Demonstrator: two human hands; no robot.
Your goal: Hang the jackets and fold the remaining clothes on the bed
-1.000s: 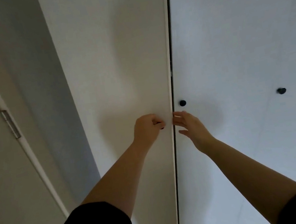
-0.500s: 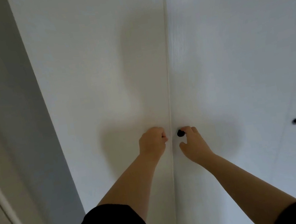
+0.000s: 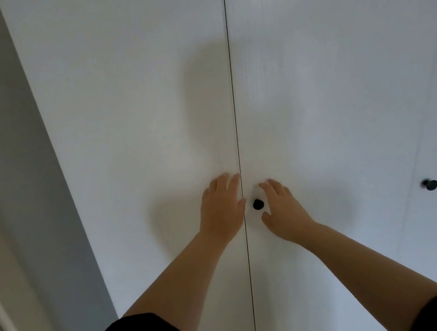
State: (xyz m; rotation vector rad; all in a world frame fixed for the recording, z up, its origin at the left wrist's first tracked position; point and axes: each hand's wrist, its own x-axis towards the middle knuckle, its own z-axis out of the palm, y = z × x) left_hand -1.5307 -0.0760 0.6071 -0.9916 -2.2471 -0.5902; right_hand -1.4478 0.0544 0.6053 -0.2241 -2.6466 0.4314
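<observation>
left hand (image 3: 222, 207): flat, fingers spread on left door (image 3: 134, 121) | right hand (image 3: 283, 209): flat beside black knob (image 3: 257, 204)

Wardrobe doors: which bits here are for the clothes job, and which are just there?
For the job: left hand, flat on the left white wardrobe door; right hand, flat on the right white wardrobe door; small round black knob between them.
Just there: second black knob farther right; grey wall; white door frame.

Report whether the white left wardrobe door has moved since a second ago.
Yes: the white left wardrobe door swung shut, now flush with the white right door.
</observation>
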